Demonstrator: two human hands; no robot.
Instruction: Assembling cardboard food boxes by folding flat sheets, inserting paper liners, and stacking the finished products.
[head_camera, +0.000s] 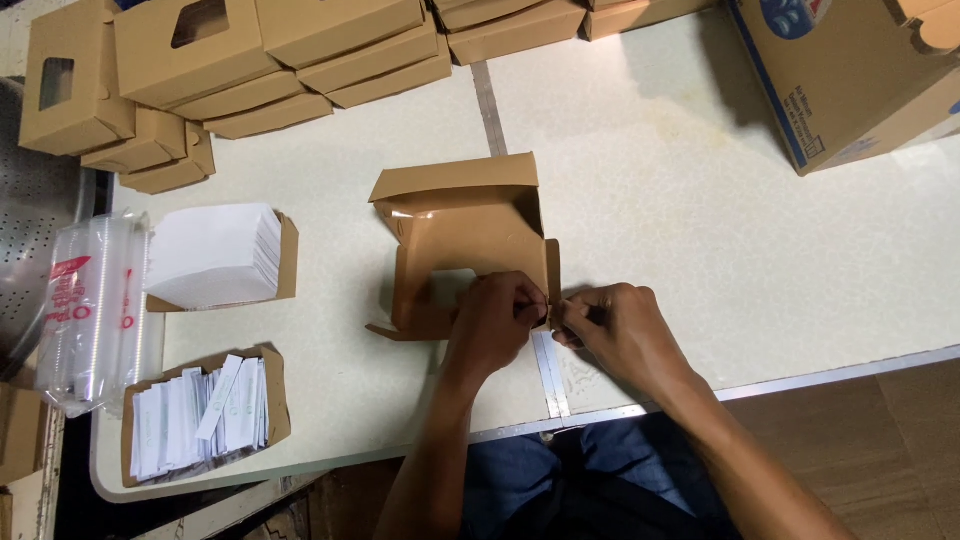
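Centre of the frame, on the pale table (700, 230): a half-folded brown cardboard box (465, 245). Left hand (492, 322) and right hand (620, 330) meeting at its lower right corner, fingers (530, 300) of both pinched shut on the edge flap. Upper left: stacked finished boxes (230, 60). Left: white napkins (215, 255).

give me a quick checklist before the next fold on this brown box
1. Both hands on the box: left hand and right hand pinch its near right corner: ok.
2. Half-folded brown box lies flat on the table: ok.
3. Corner tab seated: hidden by fingers, cannot tell.
4. White napkin stack beside the box: ok.
5. Tray of white sachets at the table's near left edge: ok.
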